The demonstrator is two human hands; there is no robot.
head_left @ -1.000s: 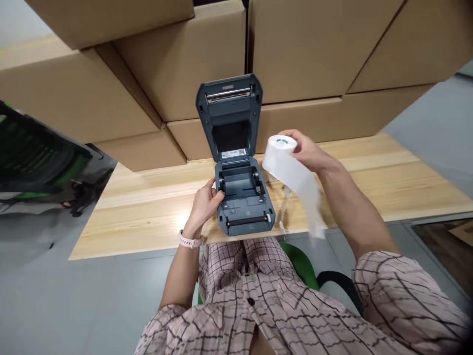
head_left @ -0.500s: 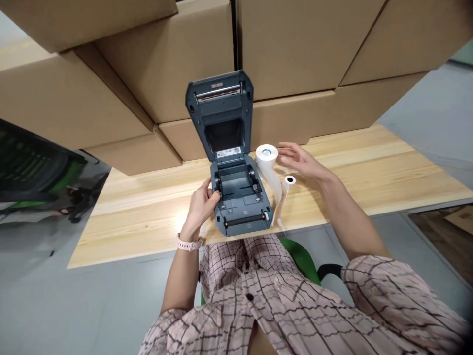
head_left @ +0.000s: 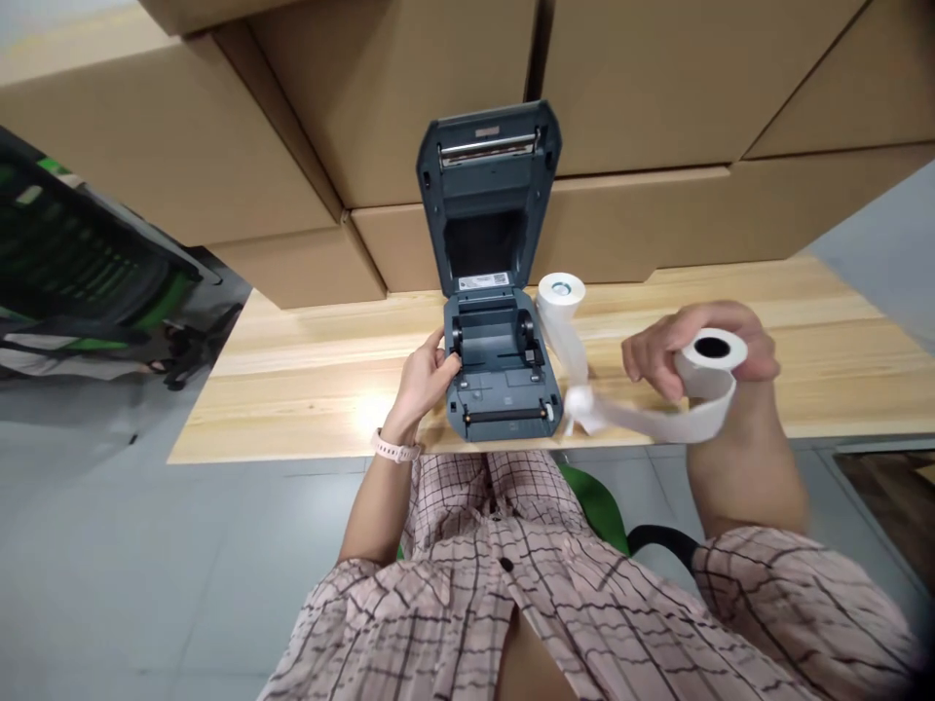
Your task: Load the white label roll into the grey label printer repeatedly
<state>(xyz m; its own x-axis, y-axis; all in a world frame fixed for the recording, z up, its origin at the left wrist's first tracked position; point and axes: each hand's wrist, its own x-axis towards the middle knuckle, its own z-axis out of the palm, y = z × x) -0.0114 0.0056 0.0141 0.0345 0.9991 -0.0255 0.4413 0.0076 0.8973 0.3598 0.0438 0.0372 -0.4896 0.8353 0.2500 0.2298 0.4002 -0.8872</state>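
Open printer [head_left: 501, 385], centre of frame, its left edge gripped in the left hand [head_left: 424, 382]. Right hand [head_left: 673, 338], at right, wrapped around a black-cored roll [head_left: 695, 375]; second roll [head_left: 561, 308], right of centre, beside the printer.

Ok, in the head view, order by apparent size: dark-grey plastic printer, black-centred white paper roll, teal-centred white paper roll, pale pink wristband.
1. Dark-grey plastic printer
2. Black-centred white paper roll and teal-centred white paper roll: unranked; the first seems nearer the camera
3. Pale pink wristband
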